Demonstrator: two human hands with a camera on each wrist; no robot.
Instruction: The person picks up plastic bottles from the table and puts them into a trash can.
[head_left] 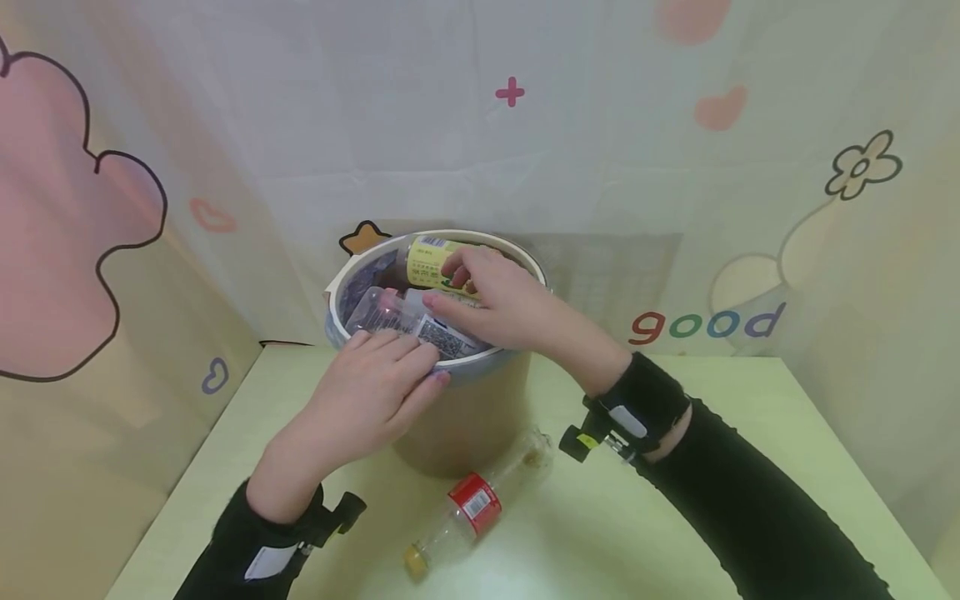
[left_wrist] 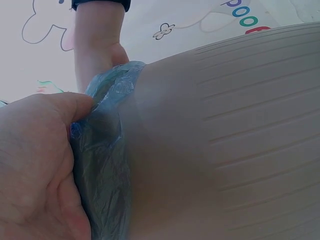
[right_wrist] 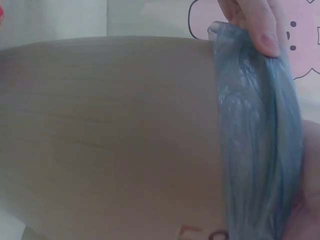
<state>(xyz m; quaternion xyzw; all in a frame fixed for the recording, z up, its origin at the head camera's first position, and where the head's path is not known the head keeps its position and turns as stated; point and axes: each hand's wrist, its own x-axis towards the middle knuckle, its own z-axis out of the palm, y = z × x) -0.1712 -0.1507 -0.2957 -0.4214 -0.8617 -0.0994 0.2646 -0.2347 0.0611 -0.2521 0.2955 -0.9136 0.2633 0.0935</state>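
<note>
A beige bin (head_left: 465, 425) stands on the table, lined with a blue plastic bag (right_wrist: 255, 130) folded over its rim. Plastic bottles fill it near the top: a yellow-labelled bottle (head_left: 427, 265) at the back and a clear bottle (head_left: 367, 310) in front. My left hand (head_left: 375, 379) grips the front left rim, thumb outside against the bag and fingers over the edge. Over the right side of the opening, my right hand (head_left: 502, 296) has its fingers loosely bent and apart from the thumb, near the yellow-labelled bottle. Whether its fingertips touch that bottle I cannot tell.
In front of the bin a clear bottle with a red label (head_left: 475, 504) and yellow cap lies on the pale table (head_left: 637, 517). A printed curtain (head_left: 420, 108) hangs close behind the bin and along both sides.
</note>
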